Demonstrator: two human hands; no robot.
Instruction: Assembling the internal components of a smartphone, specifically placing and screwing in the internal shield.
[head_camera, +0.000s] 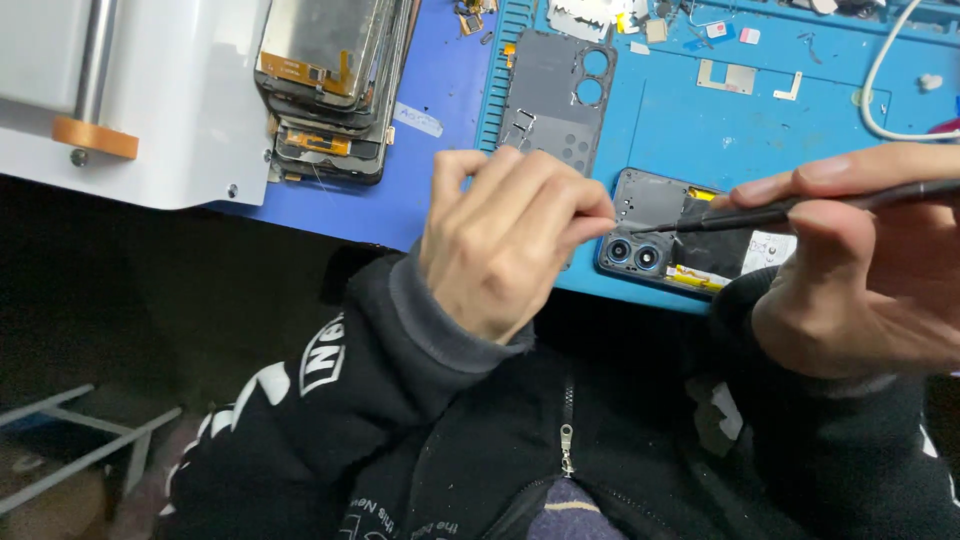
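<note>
Nearest me, my left hand (505, 240) curls with fingertips pinched at the phone (680, 235), which lies open just ahead, long axis left to right. My right hand (860, 265) grips a tool (790, 210), tip touching its middle. Beyond: back cover (555, 95), mat (700, 130), screen stack (330, 90).

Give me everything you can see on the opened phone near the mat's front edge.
The opened phone lies flat, back cover off, on the blue work mat at its near edge. Blue frame, two round camera lenses at its left end, dark inner cover, yellow strips showing. The left hand steadies the camera end; the right hand holds a black tool, tip over its middle.
</note>
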